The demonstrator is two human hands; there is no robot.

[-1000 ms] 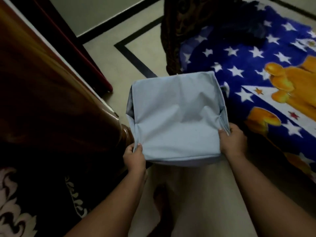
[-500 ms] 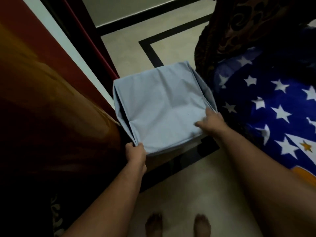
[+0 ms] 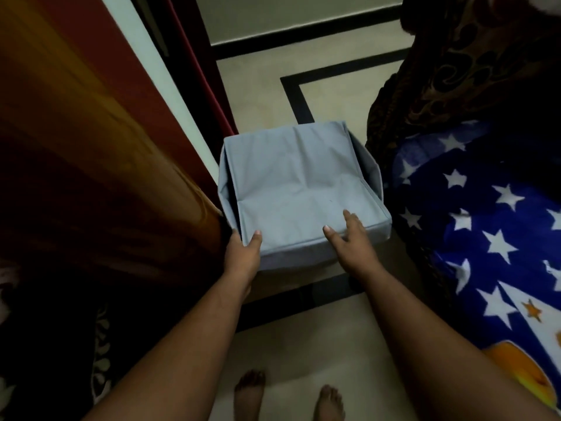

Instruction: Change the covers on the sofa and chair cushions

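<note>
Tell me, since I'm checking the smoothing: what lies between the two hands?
Head view: only the cushion's grey front edge lies between the left hand and right hand; nothing else.

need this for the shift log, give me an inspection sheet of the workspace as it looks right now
surface: pale tiled floor with black border lines; two bare feet at the bottom edge
job's things: grey-blue covered cushion, held up off the floor, cover creased, side flaps loose
clutter: blue star-print blanket on the right, dark patterned fabric beyond it
grippers: left hand grips the cushion's near left corner, thumb on top; right hand lies on the near right top, fingers straight
cables: nothing seen
surroundings: wooden furniture on the left, dark red door frame behind it; dim light
</note>
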